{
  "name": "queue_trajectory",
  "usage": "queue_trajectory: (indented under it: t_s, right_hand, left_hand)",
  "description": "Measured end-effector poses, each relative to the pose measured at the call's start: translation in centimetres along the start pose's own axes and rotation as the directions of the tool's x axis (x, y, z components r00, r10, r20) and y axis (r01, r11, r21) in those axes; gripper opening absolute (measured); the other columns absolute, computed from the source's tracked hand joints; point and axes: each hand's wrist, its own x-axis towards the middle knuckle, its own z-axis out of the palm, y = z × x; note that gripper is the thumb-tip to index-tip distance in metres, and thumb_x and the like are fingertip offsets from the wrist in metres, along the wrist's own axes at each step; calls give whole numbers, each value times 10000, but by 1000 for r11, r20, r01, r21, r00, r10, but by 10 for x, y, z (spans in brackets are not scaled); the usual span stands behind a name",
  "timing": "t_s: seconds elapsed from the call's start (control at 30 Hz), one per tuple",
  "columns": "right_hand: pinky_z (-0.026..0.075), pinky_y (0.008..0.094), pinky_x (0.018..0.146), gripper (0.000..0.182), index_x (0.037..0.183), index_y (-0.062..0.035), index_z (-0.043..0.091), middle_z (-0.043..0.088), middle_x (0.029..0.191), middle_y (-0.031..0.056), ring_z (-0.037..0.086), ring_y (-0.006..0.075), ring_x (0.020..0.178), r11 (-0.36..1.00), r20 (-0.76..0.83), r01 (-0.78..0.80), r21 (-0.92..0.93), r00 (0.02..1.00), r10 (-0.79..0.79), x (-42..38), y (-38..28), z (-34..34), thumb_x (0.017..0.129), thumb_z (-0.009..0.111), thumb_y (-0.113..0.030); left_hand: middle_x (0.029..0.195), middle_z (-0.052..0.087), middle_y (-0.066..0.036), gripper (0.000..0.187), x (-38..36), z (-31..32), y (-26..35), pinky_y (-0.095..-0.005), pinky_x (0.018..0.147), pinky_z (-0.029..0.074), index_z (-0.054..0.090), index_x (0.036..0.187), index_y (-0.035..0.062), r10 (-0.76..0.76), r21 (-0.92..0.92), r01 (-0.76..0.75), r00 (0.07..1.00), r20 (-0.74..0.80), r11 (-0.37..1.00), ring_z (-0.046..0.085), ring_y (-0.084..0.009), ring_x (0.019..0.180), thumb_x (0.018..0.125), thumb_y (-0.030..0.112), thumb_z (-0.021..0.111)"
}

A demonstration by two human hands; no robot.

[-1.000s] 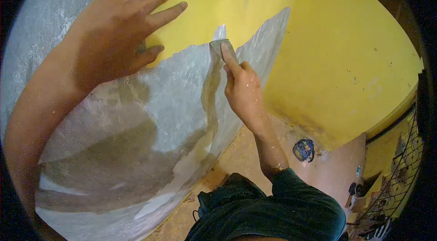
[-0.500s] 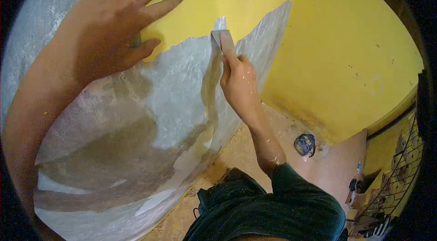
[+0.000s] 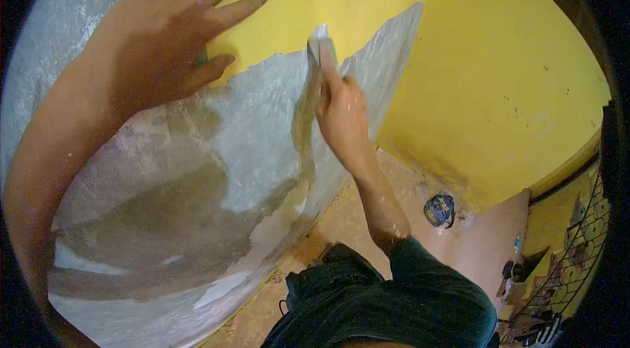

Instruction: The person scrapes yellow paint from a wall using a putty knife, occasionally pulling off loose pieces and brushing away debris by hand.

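Observation:
My right hand (image 3: 344,111) grips a scraper (image 3: 320,49), index finger stretched along its blade. The blade lies against the wall where yellow paint (image 3: 282,29) meets the bare grey surface (image 3: 262,131). A small pale scraped patch (image 3: 319,31) shows just above the blade's edge. The scraper's handle is hidden inside my fist. To the left, my left hand (image 3: 190,26) rests on the wall with fingers spread and holds nothing; it spans the border of the grey and yellow areas.
A yellow side wall (image 3: 505,85) with small chips meets this wall at the right. On the floor (image 3: 472,243) sits a dark bag-like object (image 3: 439,209). A metal grille (image 3: 577,243) and assorted items stand at the far right. Paint flakes lie along the wall's foot.
The scraper and my right hand have shifted slightly upward, the blade now covering part of the pale patch. My left hand keeps its place on the wall.

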Motion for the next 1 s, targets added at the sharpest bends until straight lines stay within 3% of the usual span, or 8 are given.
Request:
queue_trajectory:
  t_s: [0.1, 0.3, 0.37, 0.4, 0.43, 0.53, 0.93, 1.0]
  right_hand:
    - [477, 492, 670, 569, 1512, -166, 453, 555, 761, 258, 580, 419, 704, 1000, -38, 18, -7, 999, -18, -7, 0, -2, 965, 544, -39]
    - [476, 503, 672, 583, 1522, -176, 434, 560, 764, 262, 584, 425, 707, 999, -60, 32, -14, 998, -32, 16, -2, -4, 965, 545, -44]
    - [477, 505, 672, 591, 1525, -182, 429, 562, 765, 262, 585, 427, 709, 999, -105, 46, -13, 993, -47, 13, -1, -7, 962, 545, -42]
    - [499, 519, 693, 651, 1538, -218, 400, 570, 834, 276, 599, 448, 745, 1000, 10, 3, -16, 1000, -3, -5, 2, -7, 931, 564, -50]
    - [522, 533, 714, 712, 1552, -253, 370, 578, 903, 290, 613, 469, 781, 999, 122, -30, -23, 992, 32, -11, 2, -7, 900, 583, -58]
    - [476, 504, 656, 574, 1511, -189, 443, 565, 760, 262, 581, 432, 695, 998, -53, 45, -48, 997, -47, 4, -1, -9, 964, 561, -59]
    - [519, 511, 695, 676, 1543, -229, 393, 562, 842, 274, 606, 457, 740, 999, 107, -10, -31, 994, 14, -7, 5, -10, 913, 584, -78]
    - [518, 511, 691, 680, 1545, -222, 390, 564, 836, 281, 605, 456, 738, 999, 31, 21, -35, 999, -20, 9, 5, -5, 910, 582, -72]
  left_hand:
    - [1489, 431, -225, 585, -1, 4, -1, -571, 1201, 261, 522, 1390, 67, -50, -66, 44, 995, -91, 997, 356, -369, 1438, 980, 485, 525]
    - [1490, 432, -226, 572, -3, -10, -6, -568, 1206, 256, 528, 1385, 65, 49, -53, -48, 999, 23, 997, 347, -369, 1446, 985, 474, 521]
    - [1492, 430, -226, 565, -2, 8, -1, -568, 1207, 252, 532, 1381, 65, -24, -49, 20, 996, -84, 999, 344, -369, 1448, 987, 470, 518]
    - [1493, 429, -226, 563, -1, 9, -1, -568, 1207, 251, 533, 1380, 65, -48, -48, 43, 992, -120, 998, 343, -369, 1449, 988, 468, 517]
    - [1497, 427, -226, 567, -2, 2, -2, -569, 1208, 249, 530, 1383, 65, -20, -18, 19, 998, -63, 1000, 340, -370, 1450, 989, 473, 513]
    - [1503, 422, -226, 579, -1, 0, -1, -568, 1208, 246, 525, 1389, 67, -9, -1, 9, 1000, -9, 1000, 339, -371, 1451, 990, 486, 506]
    - [1517, 409, -213, 606, 0, -3, -2, -558, 1213, 239, 495, 1418, 73, -18, -36, 19, 1000, 25, 999, 332, -372, 1453, 995, 507, 493]
    - [1512, 414, -213, 607, -1, -1, -2, -551, 1211, 245, 494, 1418, 73, -26, -23, 26, 1000, 10, 999, 336, -371, 1450, 995, 508, 493]
